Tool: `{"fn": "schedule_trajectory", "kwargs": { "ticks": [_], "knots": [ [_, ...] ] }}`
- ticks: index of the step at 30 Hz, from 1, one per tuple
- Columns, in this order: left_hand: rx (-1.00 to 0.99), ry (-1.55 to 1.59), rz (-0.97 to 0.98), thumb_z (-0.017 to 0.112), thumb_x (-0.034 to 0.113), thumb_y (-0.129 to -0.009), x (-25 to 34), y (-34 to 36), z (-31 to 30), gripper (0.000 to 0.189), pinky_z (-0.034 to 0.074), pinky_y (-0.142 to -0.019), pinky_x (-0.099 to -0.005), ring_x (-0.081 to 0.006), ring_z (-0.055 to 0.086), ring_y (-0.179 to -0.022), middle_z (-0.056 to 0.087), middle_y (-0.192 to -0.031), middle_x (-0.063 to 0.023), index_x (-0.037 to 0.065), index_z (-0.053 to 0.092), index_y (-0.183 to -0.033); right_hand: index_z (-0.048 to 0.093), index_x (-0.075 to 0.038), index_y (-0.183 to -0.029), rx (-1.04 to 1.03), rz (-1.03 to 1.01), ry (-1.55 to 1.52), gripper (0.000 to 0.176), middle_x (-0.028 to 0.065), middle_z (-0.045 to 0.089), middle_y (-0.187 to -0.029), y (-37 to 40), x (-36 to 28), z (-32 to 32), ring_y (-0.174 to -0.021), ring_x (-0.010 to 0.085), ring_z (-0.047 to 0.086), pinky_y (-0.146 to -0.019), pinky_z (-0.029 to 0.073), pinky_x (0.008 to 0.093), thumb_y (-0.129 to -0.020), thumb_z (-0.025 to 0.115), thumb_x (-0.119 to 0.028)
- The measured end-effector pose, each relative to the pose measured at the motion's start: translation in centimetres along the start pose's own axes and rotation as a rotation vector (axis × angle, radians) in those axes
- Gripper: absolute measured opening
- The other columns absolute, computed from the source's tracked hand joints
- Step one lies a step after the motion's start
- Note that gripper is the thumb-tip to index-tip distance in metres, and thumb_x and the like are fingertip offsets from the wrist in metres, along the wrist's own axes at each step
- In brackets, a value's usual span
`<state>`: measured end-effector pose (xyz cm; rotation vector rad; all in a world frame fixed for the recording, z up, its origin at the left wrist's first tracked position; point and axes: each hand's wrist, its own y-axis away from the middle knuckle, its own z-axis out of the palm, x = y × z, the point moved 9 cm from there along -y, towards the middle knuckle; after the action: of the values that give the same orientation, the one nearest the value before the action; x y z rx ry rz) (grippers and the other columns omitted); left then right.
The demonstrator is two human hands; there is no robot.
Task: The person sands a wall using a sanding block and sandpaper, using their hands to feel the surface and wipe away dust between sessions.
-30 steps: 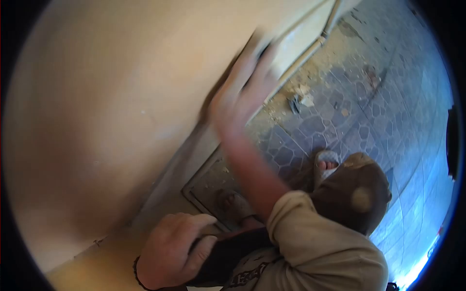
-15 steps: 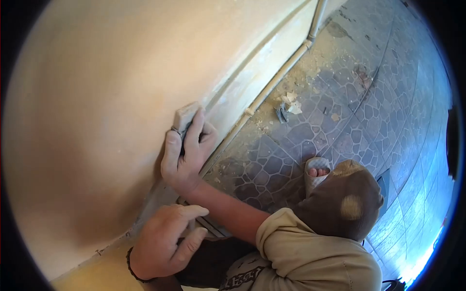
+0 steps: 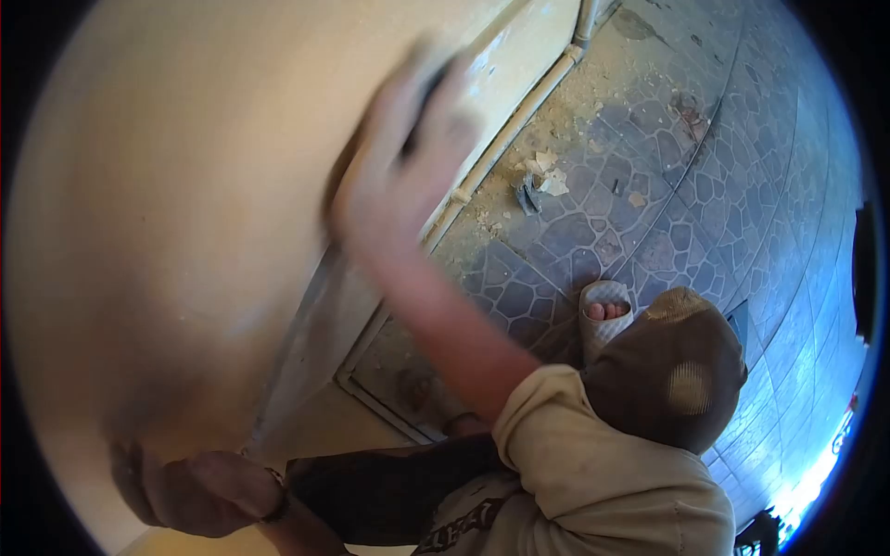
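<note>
My right hand [image 3: 403, 157], blurred by motion, is against the pale yellow wall [image 3: 185, 185] just above its lower edge. Its fingers grip a greyish sanding block [image 3: 428, 57], whose tip shows beyond the fingers, with something dark between them. My left hand [image 3: 199, 491], with a dark band at the wrist, is at the bottom left close to the wall. Its fingers are stretched out and nothing shows in them. A shadow falls on the wall just above it.
A pipe [image 3: 519, 120] runs along the wall's foot. Broken pale pieces [image 3: 547, 174] and crumbs lie on the stone-patterned floor [image 3: 705, 185]. My slippered foot [image 3: 607, 310] stands beside brown cloth [image 3: 663, 371] with pale patches. A corner ledge [image 3: 311, 343] juts out below my right arm.
My right hand has slid up along the wall with the sanding block. My left hand has moved down and left toward the wall, its fingers straightening. The view has shifted slightly.
</note>
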<state>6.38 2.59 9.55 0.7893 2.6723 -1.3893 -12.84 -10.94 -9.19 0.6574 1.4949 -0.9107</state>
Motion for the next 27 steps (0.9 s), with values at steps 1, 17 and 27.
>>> {"fn": "schedule_trajectory", "kwargs": {
  "ticks": [1,17,27],
  "knots": [
    [0.026,-0.047,-0.066,0.055,0.016,-0.088,-0.9,0.4,-0.6,0.033,0.047,-0.089,-0.0453,-0.0356,0.052,-0.112,0.049,-0.118,-0.0206,-0.004,0.052,-0.115,0.037,0.01,-0.14,0.042,0.03,-0.126,0.05,0.0232,0.048,-0.104,-2.0,1.0,-0.1,-0.092,0.0291,0.044,-0.08,0.038,0.0379,-0.099,0.045,-0.017],
    [0.123,-0.018,-0.105,0.06,0.022,-0.088,-2.1,0.8,3.2,0.059,0.017,-0.113,-0.0556,-0.0394,0.02,-0.139,0.018,-0.151,-0.0264,-0.004,0.04,-0.138,0.039,0.009,-0.139,-0.003,-0.23,0.143,0.049,0.0282,0.048,-0.108,1.6,-1.3,0.4,-0.089,0.0323,0.044,-0.078,0.037,0.0422,-0.094,0.046,-0.007],
    [0.053,-0.281,-0.191,0.054,0.03,-0.09,-0.2,0.0,6.1,0.065,0.006,-0.112,-0.0579,-0.0406,0.006,-0.143,0.013,-0.153,-0.0284,-0.001,0.033,-0.143,0.042,0.003,-0.139,0.001,-0.258,0.394,0.044,0.0335,0.042,-0.135,-4.5,0.2,0.5,-0.11,0.047,0.047,-0.092,0.037,0.054,-0.099,0.041,-0.015]
  ]
}}
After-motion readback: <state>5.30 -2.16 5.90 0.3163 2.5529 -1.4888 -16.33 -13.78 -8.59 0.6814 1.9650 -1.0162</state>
